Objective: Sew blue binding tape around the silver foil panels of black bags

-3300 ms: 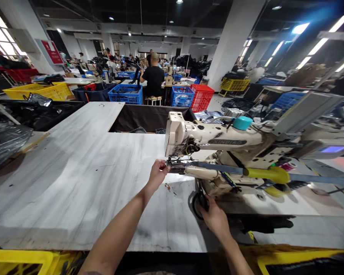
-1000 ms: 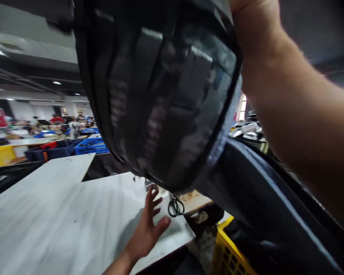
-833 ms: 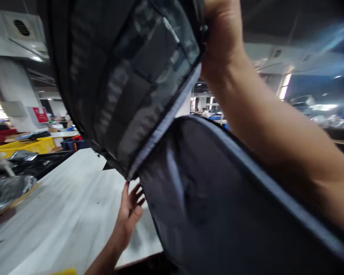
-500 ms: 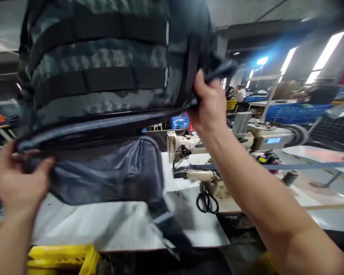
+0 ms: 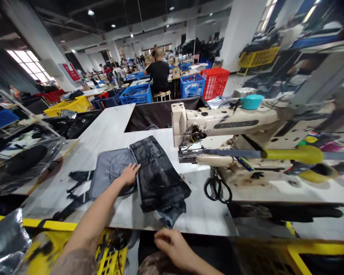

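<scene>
A dark camouflage backpack piece [image 5: 157, 173] with a grey lining panel [image 5: 110, 172] lies spread on the white work table [image 5: 83, 152], left of the sewing machine. My left hand [image 5: 129, 173] rests flat on it where the grey panel meets the dark part, fingers stretched out. My right hand [image 5: 172, 246] hangs low at the table's near edge, fingers loosely curled, holding nothing that shows. Black straps [image 5: 76, 187] trail off the piece to the left.
A cream sewing machine [image 5: 218, 126] with a teal cap stands at right; black scissors [image 5: 216, 189] lie by its base. A yellow crate [image 5: 103, 252] sits below the table's front edge. Plastic-wrapped dark goods [image 5: 20, 164] lie at left. A person in black [image 5: 159, 74] sits beyond blue and red crates.
The backpack piece, held up in both hands before my face, now lies on the table. My right hand has let go and dropped low; my left hand lies flat on the fabric.
</scene>
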The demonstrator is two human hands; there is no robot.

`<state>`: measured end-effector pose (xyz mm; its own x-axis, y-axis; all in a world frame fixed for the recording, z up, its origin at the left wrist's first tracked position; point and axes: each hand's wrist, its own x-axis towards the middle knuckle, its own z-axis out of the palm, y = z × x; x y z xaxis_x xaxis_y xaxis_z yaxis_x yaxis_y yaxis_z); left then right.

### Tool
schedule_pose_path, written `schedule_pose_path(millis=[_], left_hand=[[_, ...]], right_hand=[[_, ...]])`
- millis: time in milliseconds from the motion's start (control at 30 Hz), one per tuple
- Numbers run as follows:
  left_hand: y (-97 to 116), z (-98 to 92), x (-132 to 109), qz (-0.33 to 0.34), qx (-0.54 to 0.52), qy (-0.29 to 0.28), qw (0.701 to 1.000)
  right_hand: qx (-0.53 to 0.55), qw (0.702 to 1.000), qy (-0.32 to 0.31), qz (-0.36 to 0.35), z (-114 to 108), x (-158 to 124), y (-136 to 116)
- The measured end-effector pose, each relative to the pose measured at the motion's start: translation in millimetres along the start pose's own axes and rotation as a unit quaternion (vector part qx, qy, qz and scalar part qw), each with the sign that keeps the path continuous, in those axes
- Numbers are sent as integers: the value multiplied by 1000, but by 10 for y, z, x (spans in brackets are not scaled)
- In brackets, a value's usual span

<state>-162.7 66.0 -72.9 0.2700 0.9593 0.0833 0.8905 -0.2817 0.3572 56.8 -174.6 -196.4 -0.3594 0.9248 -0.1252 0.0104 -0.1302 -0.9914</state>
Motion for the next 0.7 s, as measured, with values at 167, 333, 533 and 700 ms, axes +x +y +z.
schedule_pose_path(millis=[167, 333, 533, 700], left_hand=[[-545, 163, 62, -1, 26, -112, 993], [-205, 37, 344, 59, 27, -81, 995], [948, 697, 344, 333, -42, -106, 936], [1168, 866, 80, 481, 3, -156, 863]], right_hand=[[-86, 995, -32, 28, -940, -442, -57], [-158, 954, 247, -68, -1327, -2, 26], [-259, 937, 120, -203, -1018, 181, -101], [-312, 892, 19, -326, -808, -251, -220]])
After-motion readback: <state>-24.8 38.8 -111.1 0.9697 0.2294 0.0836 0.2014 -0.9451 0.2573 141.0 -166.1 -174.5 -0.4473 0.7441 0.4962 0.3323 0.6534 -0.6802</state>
